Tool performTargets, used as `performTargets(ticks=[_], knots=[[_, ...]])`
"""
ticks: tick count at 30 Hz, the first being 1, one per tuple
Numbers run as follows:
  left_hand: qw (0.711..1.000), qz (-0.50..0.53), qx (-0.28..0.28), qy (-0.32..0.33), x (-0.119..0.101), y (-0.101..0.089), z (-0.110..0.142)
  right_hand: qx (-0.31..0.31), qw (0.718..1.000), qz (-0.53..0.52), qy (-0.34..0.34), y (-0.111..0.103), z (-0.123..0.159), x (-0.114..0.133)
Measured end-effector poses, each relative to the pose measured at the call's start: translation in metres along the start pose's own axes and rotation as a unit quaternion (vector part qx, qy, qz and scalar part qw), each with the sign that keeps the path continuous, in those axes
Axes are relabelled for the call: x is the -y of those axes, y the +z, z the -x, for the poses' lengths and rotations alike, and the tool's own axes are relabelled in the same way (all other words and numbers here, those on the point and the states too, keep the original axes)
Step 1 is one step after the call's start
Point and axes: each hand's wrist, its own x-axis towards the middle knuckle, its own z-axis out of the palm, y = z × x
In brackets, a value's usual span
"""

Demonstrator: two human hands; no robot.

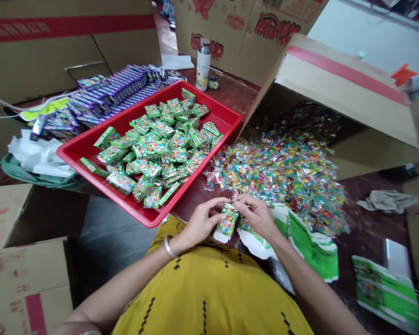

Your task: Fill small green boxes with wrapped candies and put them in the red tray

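Head view: at the worktop's near edge, our left hand is partly curling, thumb and fingers holding 1 small green box, whose lower flap is hanging open. Our right hand is bending its fingers at the box's top, perhaps pinching it. Wrapped packets are lying beyond; a red tray is sitting to the left.
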Motion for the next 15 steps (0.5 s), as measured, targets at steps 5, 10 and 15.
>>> performTargets(ticks=[5,10,15], knots=[[0.999,0.007,-0.034,-0.020,0.009,-0.011,0.005,0.016,0.985,0.168,-0.045,0.001,-0.046,-0.004],[0.993,-0.008,-0.103,-0.049,0.014,-0.024,0.009,0.011,0.901,0.413,-0.133,0.024,-0.097,-0.017],[0.977,0.112,-0.121,-0.134,0.012,-0.035,0.014,-0.073,0.921,0.355,-0.144,0.010,-0.102,-0.015]])
